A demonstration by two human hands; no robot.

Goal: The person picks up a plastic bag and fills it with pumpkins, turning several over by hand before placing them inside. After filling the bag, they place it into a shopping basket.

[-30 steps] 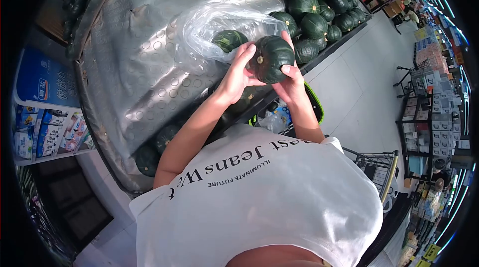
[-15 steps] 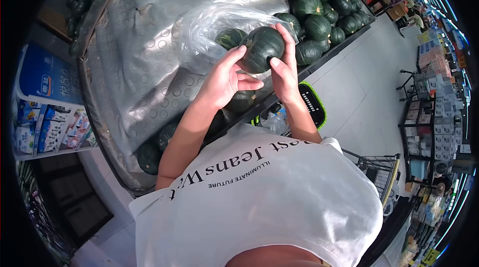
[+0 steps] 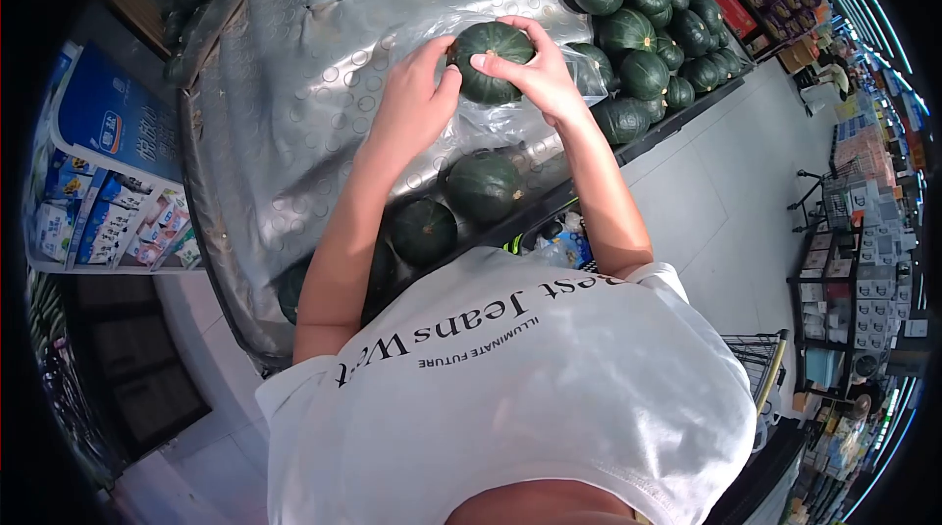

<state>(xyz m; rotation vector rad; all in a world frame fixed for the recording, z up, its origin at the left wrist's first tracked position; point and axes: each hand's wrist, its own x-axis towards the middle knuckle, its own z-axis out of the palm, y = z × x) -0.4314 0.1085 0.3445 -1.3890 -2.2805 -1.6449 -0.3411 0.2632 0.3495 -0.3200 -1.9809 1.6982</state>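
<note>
Between my two hands I hold a round dark green kabocha squash (image 3: 496,39) with lighter stripes, above the display stand. My left hand (image 3: 420,88) grips its left side, fingers curled against the rind. My right hand (image 3: 538,74) clasps the other side, with the thumb lying across the front. Under and behind the squash a clear plastic bag (image 3: 476,123) lies on the silver sheet; the squash in my hands hides part of it. The squash seen in the bag earlier is hidden now.
A pile of kabocha squashes (image 3: 643,74) fills the stand's right end. Several more, including one squash (image 3: 484,183), lie along the near edge. The dimpled silver sheet (image 3: 285,132) covers the stand. A blue sign rack (image 3: 118,132) stands left; a shopping cart (image 3: 760,358) is at right.
Both hands have raised the squash up and slightly left in view and turned it, so its striped end shows. My view has shifted, uncovering squashes along the near edge.
</note>
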